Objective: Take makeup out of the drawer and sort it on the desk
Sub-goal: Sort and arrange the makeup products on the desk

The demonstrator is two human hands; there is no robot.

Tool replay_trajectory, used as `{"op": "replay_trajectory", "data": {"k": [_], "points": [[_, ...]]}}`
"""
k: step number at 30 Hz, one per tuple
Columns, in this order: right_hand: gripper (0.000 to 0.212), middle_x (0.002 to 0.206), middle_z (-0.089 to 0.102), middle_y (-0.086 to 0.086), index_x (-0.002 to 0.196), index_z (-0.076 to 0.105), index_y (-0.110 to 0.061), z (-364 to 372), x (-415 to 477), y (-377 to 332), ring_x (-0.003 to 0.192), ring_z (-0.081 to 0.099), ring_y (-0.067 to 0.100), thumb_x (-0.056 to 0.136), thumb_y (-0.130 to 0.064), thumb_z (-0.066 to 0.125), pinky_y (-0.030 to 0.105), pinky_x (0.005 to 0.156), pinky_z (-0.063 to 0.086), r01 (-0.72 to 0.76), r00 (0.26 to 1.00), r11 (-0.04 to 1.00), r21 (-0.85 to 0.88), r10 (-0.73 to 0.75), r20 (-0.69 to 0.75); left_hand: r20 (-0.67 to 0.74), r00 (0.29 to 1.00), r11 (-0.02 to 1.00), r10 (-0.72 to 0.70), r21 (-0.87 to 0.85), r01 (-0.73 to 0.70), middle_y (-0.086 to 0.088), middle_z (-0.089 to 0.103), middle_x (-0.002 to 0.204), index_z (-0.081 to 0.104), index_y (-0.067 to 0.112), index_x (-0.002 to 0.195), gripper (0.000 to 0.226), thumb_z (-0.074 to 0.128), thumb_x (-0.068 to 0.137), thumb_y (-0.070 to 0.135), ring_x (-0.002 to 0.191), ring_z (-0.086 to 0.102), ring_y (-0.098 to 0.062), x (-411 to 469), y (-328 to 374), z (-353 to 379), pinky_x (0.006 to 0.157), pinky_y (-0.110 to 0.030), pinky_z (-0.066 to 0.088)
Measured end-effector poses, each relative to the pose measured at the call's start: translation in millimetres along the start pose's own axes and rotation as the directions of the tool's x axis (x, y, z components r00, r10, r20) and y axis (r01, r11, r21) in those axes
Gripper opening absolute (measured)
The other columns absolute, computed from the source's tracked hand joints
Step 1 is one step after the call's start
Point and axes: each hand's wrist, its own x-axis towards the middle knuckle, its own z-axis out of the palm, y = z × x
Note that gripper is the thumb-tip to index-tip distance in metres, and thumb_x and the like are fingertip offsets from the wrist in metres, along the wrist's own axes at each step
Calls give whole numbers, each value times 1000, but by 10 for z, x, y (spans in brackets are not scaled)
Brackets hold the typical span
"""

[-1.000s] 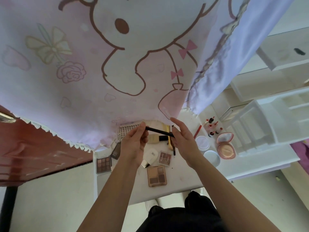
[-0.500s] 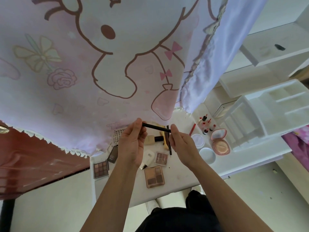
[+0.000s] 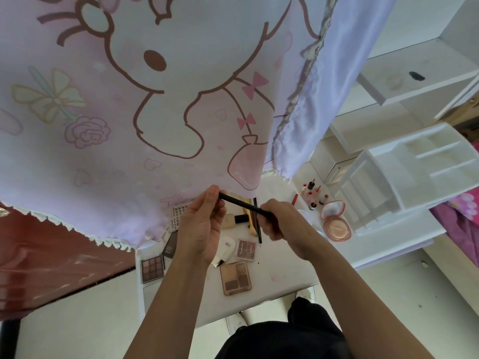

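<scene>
A thin black makeup pencil (image 3: 241, 203) is held between both hands above the white desk (image 3: 274, 275). My left hand (image 3: 202, 226) pinches its left end and my right hand (image 3: 280, 218) grips its right end with curled fingers. Under the hands lie eyeshadow palettes (image 3: 236, 278) (image 3: 152, 268) (image 3: 246, 250), a white compact (image 3: 226, 244), a beige tube with a black cap (image 3: 234, 219) and another dark pencil (image 3: 258, 229). To the right are small red-capped bottles (image 3: 315, 195) and an open pink powder compact (image 3: 337, 221). No drawer shows.
A pink cartoon-print curtain (image 3: 155, 99) hangs low over the back of the desk and hides part of it. A white plastic organizer (image 3: 404, 177) stands at the right, white shelves (image 3: 414, 73) behind it. A dark red cabinet (image 3: 51, 255) is at the left.
My right hand has slid in along the pencil and its fingers have curled round the right end. The pencil now tilts down to the right. The camera has tipped slightly.
</scene>
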Motion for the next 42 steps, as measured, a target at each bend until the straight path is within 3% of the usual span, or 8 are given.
{"op": "replay_trajectory", "data": {"k": [2,7,13,21,26,33,37,42], "points": [[43,56,29,-5,65,50,-19,-23,-15,-43,50,23,12,104,-35,41,24,51,20,-93,988,996,14,91,124,54,998,999,16,48,-19,-7,70,82,69,3,101,25,66,81,17,66,58,-9,-7,32,22,61,-18,53],[49,60,23,-5,65,44,-24,44,-49,-40,51,15,11,100,-58,40,23,47,16,-113,963,987,115,80,255,144,987,992,-75,110,60,-2,66,81,68,4,101,28,60,88,27,64,54,-8,-4,61,102,58,-17,49],[57,58,28,-3,72,43,-6,-175,-173,81,50,22,10,100,-56,42,25,50,19,64,996,993,-100,-70,-54,-161,984,967,73,-228,-109,-1,66,80,62,10,95,14,62,92,23,64,61,-6,386,646,-234,55,-15,47],[43,61,33,-2,83,43,-11,-117,-130,46,53,26,10,106,-45,33,22,50,22,108,994,994,26,-107,-34,-44,999,980,23,-195,-32,0,67,80,62,9,97,18,58,95,26,64,58,-6,310,391,-131,59,-15,51],[34,55,40,-11,95,60,-6,-41,-90,66,51,37,8,104,-36,48,18,50,35,137,987,989,-52,-141,-81,-53,998,977,-42,-209,30,-3,69,84,64,6,99,21,62,91,25,72,64,-9,235,171,-147,67,-17,57],[27,60,47,-6,104,69,-26,-130,-26,243,57,45,6,103,-42,48,18,61,42,59,975,994,-97,-78,-208,-50,988,967,-149,-216,135,-10,72,87,65,0,96,7,62,91,4,76,72,-14,253,-35,-206,67,-19,58],[27,62,54,-3,109,66,-21,-187,-19,352,53,49,5,105,-38,45,17,58,43,30,975,997,-77,-46,-219,9,972,963,-234,-137,233,-14,72,89,66,-4,93,13,54,91,-8,78,72,-17,306,-221,-235,68,-22,59],[34,56,39,-8,107,69,-18,-321,55,600,50,38,8,107,-36,40,18,50,36,-65,939,996,54,79,-336,98,912,917,-398,76,392,-14,70,84,68,-9,99,30,40,94,-15,74,65,-15,385,-517,-217,71,-22,60]]}}
